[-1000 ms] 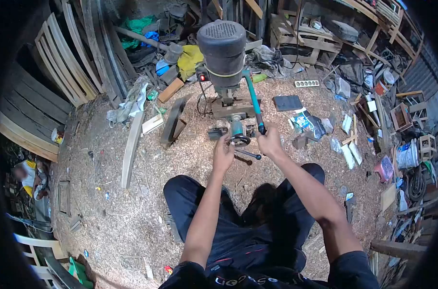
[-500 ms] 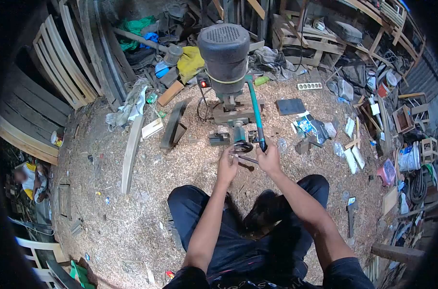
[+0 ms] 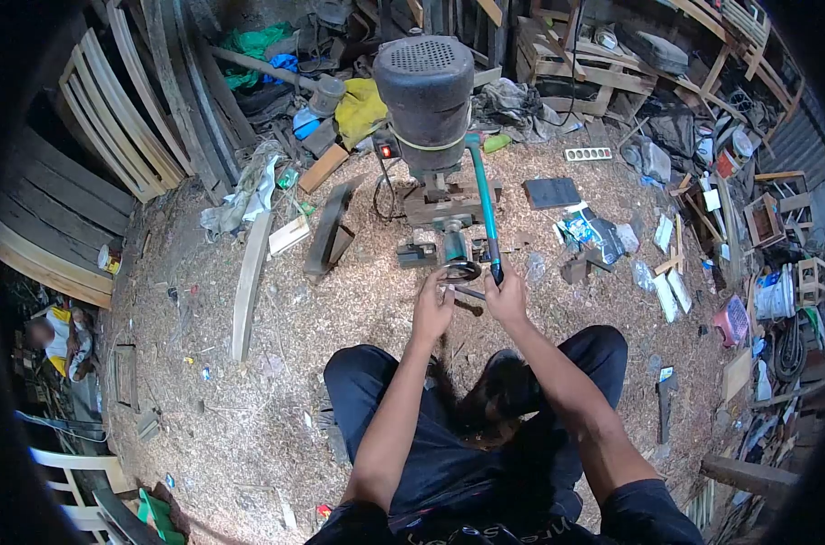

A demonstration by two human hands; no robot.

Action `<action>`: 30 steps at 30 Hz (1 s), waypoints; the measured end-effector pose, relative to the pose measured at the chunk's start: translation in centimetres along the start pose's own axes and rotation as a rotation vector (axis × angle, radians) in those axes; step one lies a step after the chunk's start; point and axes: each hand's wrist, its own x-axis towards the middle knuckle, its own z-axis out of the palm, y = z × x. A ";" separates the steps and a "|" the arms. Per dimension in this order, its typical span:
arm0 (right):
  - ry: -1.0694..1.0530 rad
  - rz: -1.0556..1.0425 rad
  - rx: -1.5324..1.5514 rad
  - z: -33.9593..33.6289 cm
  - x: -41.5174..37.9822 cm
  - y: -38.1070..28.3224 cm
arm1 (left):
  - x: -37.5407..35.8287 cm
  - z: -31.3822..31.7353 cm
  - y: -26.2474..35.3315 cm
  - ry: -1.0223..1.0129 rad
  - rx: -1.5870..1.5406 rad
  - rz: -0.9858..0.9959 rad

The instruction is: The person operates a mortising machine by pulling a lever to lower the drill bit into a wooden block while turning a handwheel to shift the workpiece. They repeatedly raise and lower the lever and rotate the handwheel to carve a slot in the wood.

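Note:
In front of me stands a machine with a large dark motor housing [image 3: 425, 100] and a vise-like base low on the ground. My left hand [image 3: 432, 313] is closed on the rim of a dark handwheel [image 3: 462, 271] at the machine's near side. My right hand [image 3: 508, 298] wraps round the black grip at the lower end of a long teal lever [image 3: 485, 200]. A dark rod [image 3: 469, 293] shows between the two hands. A dark wooden piece [image 3: 327, 238] lies left of the base.
Wood shavings cover the ground. A long board [image 3: 251, 289] and an orange-brown block [image 3: 324, 169] lie left. To the right are a power strip [image 3: 588, 154], a dark slab [image 3: 551, 193] and a hammer-like tool [image 3: 665, 404]. Another person [image 3: 63, 341] sits at far left.
The view has shifted slightly. Both hands keep their holds on the handwheel and lever, with the left hand moved only slightly.

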 end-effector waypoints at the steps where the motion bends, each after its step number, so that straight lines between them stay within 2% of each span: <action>1: 0.007 -0.012 0.013 0.4 0.2 0.6 | 0.0 0.0 -0.1 0.004 0.010 -0.005; 8: 0.052 -0.076 0.085 1.4 0.0 1.6 | -0.1 -0.1 -1.4 0.025 0.008 0.022; 11: -0.021 0.040 0.019 1.3 0.1 1.4 | -0.4 0.0 -1.4 0.016 0.027 -0.014; 23: -0.009 -0.040 0.023 2.9 0.2 3.7 | -0.7 0.7 -2.4 -0.035 0.038 -0.073; 26: -0.014 0.028 0.047 3.0 0.1 3.4 | -0.6 0.6 -1.4 -0.031 0.002 -0.116; 28: 0.007 -0.060 0.013 3.0 -0.1 3.7 | -0.7 0.6 -1.2 -0.026 -0.011 -0.134; 30: 0.040 -0.123 0.002 2.8 0.0 3.7 | -1.1 0.4 -1.0 -0.016 0.015 -0.067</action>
